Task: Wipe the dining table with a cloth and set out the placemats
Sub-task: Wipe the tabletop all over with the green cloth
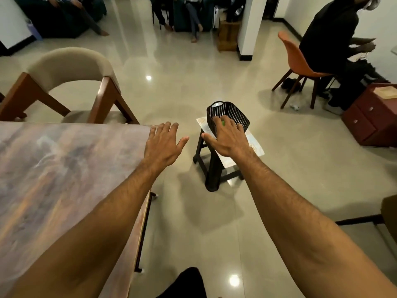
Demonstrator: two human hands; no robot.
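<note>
The left hand (pixel 164 143) and right hand (pixel 229 138) are spread, holding nothing; right is over the basket (pixel 217 112); better to pinch the green thing (pixel 223 123) inside, perhaps cloth.

no readable text, labels or numbers

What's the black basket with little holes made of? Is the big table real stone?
The basket looks like moulded plastic: matte black, with even rows of small holes. The table top looks like polished stone or a stone-print laminate: cloudy pink, grey and brown swirls with a soft sheen. The picture cannot settle which.
</note>
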